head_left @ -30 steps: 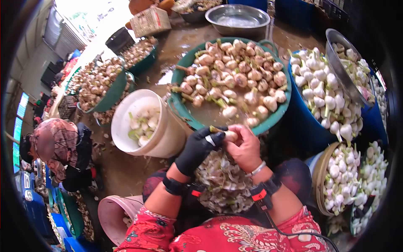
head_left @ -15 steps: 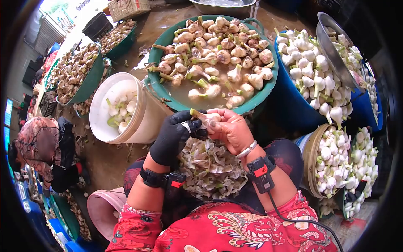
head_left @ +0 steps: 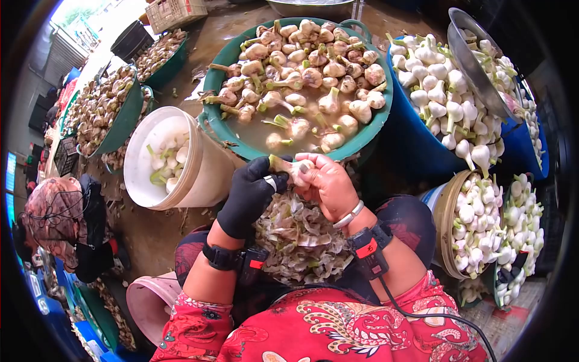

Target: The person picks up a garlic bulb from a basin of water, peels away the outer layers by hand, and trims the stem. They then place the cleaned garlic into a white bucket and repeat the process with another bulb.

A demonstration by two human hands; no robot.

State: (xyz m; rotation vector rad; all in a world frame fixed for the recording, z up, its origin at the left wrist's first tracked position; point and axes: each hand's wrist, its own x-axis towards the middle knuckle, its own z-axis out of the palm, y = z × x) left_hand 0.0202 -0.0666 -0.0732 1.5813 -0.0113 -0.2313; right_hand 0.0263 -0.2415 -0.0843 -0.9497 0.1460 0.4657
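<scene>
My left hand point(head_left: 250, 193), in a black glove with bare fingertips hard to see, pinches the stem end of a garlic bulb point(head_left: 294, 169). Bare and wearing a bracelet, my right hand point(head_left: 332, 190) grips the bulb's round end with thumb and fingers. Both hands are just over the near rim of a green basin point(head_left: 212, 117), where unpeeled garlic bulbs point(head_left: 311, 77) lie in murky water. Beneath my hands is a heap of peeled-off garlic skins point(head_left: 301, 244).
A white bucket point(head_left: 211, 172) with pale bulbs stands left. At the right, a blue tub point(head_left: 401, 130) and a tan-rimmed bucket point(head_left: 445, 226) hold white garlic. A metal bowl point(head_left: 476, 66) leans there. Another person point(head_left: 57, 211) is at the far left.
The view has shifted slightly, so the basin and buckets appear a little further left. My right fingers have changed position on the bulb, which both hands still hold.
</scene>
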